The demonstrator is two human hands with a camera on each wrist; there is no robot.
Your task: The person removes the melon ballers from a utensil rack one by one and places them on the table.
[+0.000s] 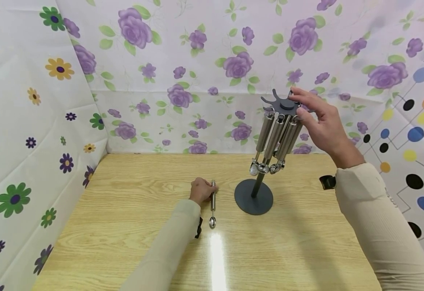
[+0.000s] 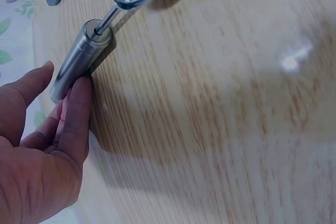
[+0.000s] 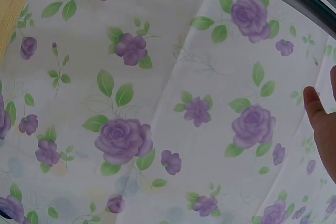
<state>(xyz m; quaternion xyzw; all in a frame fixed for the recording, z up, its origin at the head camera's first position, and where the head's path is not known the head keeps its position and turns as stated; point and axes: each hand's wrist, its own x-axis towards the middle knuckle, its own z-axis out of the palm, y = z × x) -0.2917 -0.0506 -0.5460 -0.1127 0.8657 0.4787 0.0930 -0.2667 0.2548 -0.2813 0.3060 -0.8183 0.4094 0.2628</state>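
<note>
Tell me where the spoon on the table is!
In the head view the spoon lies on the table, left of the stand's base, with the left hand touching its handle.
</note>
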